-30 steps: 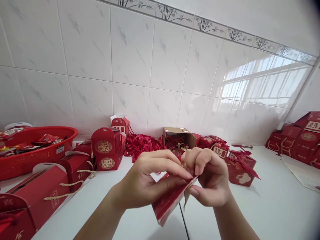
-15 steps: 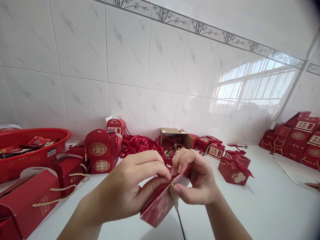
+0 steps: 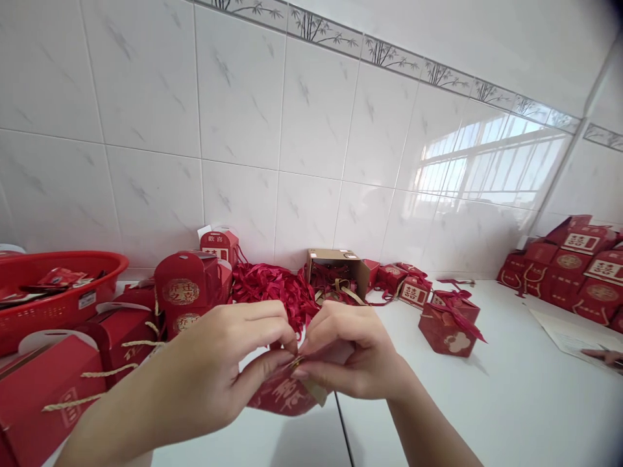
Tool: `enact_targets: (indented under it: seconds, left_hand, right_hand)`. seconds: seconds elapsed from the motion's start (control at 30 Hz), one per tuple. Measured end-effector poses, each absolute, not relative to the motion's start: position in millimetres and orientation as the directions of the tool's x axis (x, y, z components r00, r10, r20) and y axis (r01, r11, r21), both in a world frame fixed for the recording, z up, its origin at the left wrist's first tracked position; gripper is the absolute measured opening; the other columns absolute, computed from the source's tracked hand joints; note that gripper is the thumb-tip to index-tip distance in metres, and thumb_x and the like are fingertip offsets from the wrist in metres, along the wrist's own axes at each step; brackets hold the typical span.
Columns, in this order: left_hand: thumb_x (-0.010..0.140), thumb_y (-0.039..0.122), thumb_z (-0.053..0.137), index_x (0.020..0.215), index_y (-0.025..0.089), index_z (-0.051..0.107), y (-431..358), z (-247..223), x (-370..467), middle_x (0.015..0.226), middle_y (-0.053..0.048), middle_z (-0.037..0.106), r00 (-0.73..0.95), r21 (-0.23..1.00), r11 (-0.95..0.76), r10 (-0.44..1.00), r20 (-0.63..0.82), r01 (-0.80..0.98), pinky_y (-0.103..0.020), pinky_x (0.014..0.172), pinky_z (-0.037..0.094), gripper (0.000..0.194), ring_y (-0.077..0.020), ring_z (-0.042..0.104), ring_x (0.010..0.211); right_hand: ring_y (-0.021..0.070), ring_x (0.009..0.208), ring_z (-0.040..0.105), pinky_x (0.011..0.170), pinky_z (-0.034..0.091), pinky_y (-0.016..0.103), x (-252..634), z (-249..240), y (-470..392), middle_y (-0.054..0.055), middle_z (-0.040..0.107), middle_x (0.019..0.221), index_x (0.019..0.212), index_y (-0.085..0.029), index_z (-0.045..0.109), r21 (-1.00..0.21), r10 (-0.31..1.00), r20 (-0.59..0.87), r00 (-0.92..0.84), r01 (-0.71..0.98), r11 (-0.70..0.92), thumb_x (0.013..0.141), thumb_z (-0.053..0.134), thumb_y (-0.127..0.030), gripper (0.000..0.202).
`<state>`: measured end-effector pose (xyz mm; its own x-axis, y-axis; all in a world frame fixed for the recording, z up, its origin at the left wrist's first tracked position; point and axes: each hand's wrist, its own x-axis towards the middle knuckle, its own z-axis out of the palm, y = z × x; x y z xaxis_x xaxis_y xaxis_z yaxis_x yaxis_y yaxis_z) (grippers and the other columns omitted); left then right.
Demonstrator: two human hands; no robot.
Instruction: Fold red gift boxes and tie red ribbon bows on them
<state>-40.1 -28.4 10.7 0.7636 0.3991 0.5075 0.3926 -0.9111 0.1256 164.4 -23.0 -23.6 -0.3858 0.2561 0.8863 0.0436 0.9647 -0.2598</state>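
Between my hands is a small red printed gift box with pale lettering, raised above the white table. My left hand pinches its upper edge from the left, thumb and fingers pressed together. From the right, my right hand pinches the same edge, its fingertips almost meeting the left ones. A short beige ribbon end hangs below my right thumb. A tiny gold-coloured bit shows between the fingertips; they hide most of it.
Behind my hands lie a heap of red ribbons and an open cardboard box. Left are a red plastic basket and red boxes with rope handles. A ribbon-tied box stands right; another person's hand shows at the far right.
Both hands and the gift box have shifted left in view. The box is turned, showing more of its lettered face, and the fingertips are closer together. The camera view has swung slightly right.
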Motion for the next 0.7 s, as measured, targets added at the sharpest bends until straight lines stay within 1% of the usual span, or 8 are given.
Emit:
enact_targets:
  seconds: [0.07, 0.13, 0.23, 0.3, 0.37, 0.5, 0.6, 0.7]
  left_hand:
    - [0.089, 0.011, 0.044, 0.079, 0.021, 0.060, -28.2, 10.9, -41.1, 0.072, 0.001, 0.060, 0.760, 0.109, -0.905, 0.407, 0.507, 0.412, -0.021, 0.054, 0.044, 0.021, -0.0111, 0.055, 0.063]
    - [0.088, 0.011, 0.047, 0.085, 0.023, 0.061, -29.0, 12.0, -39.2, 0.078, 0.002, 0.063, 0.722, 0.083, -0.916, 0.363, 0.589, 0.393, -0.020, 0.060, 0.046, 0.018, -0.0108, 0.058, 0.069]
    - [0.085, 0.013, 0.056, 0.095, 0.024, 0.060, -34.3, 14.3, -33.4, 0.086, 0.002, 0.065, 0.511, 0.040, -0.901, 0.281, 0.812, 0.432, -0.021, 0.070, 0.048, 0.015, -0.0119, 0.061, 0.079]
    - [0.083, 0.017, 0.061, 0.091, 0.022, 0.060, -39.1, 14.3, -28.7, 0.081, 0.002, 0.065, 0.386, 0.047, -0.872, 0.264, 0.884, 0.487, -0.022, 0.068, 0.048, 0.009, -0.0123, 0.060, 0.074]
    - [0.082, 0.024, 0.063, 0.080, 0.022, 0.061, -41.5, 11.9, -23.1, 0.071, 0.003, 0.063, 0.401, 0.060, -0.851, 0.307, 0.863, 0.522, -0.023, 0.061, 0.046, 0.004, -0.0118, 0.058, 0.065]
    - [0.076, 0.048, 0.066, 0.059, 0.020, 0.054, -32.4, 2.5, -8.0, 0.057, 0.002, 0.057, 0.457, 0.113, -0.692, 0.581, 0.673, 0.713, -0.024, 0.047, 0.035, 0.035, -0.0132, 0.052, 0.051]
    - [0.071, 0.060, 0.064, 0.062, 0.020, 0.054, -20.0, -2.5, 2.1, 0.061, -0.001, 0.060, 0.361, 0.171, -0.531, 0.745, 0.561, 0.830, -0.024, 0.044, 0.029, 0.043, -0.0169, 0.055, 0.053]
    - [0.079, 0.055, 0.058, 0.071, 0.019, 0.055, -12.2, -4.1, 4.7, 0.072, -0.003, 0.063, 0.284, 0.243, -0.466, 0.796, 0.534, 0.850, -0.024, 0.046, 0.031, 0.036, -0.0198, 0.060, 0.061]
  right_hand:
    - [0.0122, 0.061, 0.059, 0.055, 0.048, 0.024, 162.7, -25.1, -23.1, 0.001, 0.065, 0.069, 0.077, -0.019, 0.062, -0.242, 0.243, 0.899, -0.365, 0.048, 0.969, 0.071, 0.075, -0.013, 0.016]
    - [0.0116, 0.061, 0.059, 0.054, 0.048, 0.023, 163.3, -25.4, -23.3, 0.001, 0.065, 0.069, 0.076, -0.020, 0.061, -0.259, 0.257, 0.912, -0.320, 0.037, 0.965, 0.071, 0.076, -0.013, 0.017]
    - [0.0114, 0.061, 0.058, 0.054, 0.048, 0.023, 167.9, -23.8, -21.8, 0.000, 0.063, 0.070, 0.076, -0.020, 0.062, -0.327, 0.336, 0.922, -0.191, 0.077, 0.942, 0.073, 0.074, -0.013, 0.015]
    - [0.0112, 0.061, 0.057, 0.053, 0.047, 0.023, 171.5, -22.4, -19.2, -0.001, 0.060, 0.069, 0.076, -0.020, 0.060, -0.374, 0.383, 0.923, -0.044, 0.145, 0.916, 0.074, 0.072, -0.013, 0.014]
    - [0.0103, 0.060, 0.055, 0.052, 0.046, 0.022, 173.8, -21.6, -16.2, -0.003, 0.057, 0.068, 0.076, -0.020, 0.059, -0.404, 0.389, 0.915, 0.113, 0.217, 0.889, 0.076, 0.070, -0.011, 0.014]
    - [0.0103, 0.061, 0.054, 0.053, 0.046, 0.022, 173.4, -22.1, -13.6, -0.004, 0.055, 0.067, 0.076, -0.021, 0.058, -0.408, 0.333, 0.902, 0.275, 0.289, 0.866, 0.076, 0.069, -0.012, 0.014]
    - [0.0120, 0.067, 0.057, 0.058, 0.049, 0.024, 172.0, -22.8, -15.0, -0.002, 0.058, 0.072, 0.079, -0.021, 0.059, -0.367, 0.276, 0.911, 0.307, 0.296, 0.882, 0.076, 0.069, -0.012, 0.014]
    - [0.0136, 0.073, 0.059, 0.065, 0.051, 0.027, 172.1, -23.1, -16.3, 0.000, 0.060, 0.076, 0.079, -0.021, 0.060, -0.357, 0.246, 0.906, 0.344, 0.310, 0.881, 0.075, 0.070, -0.012, 0.014]
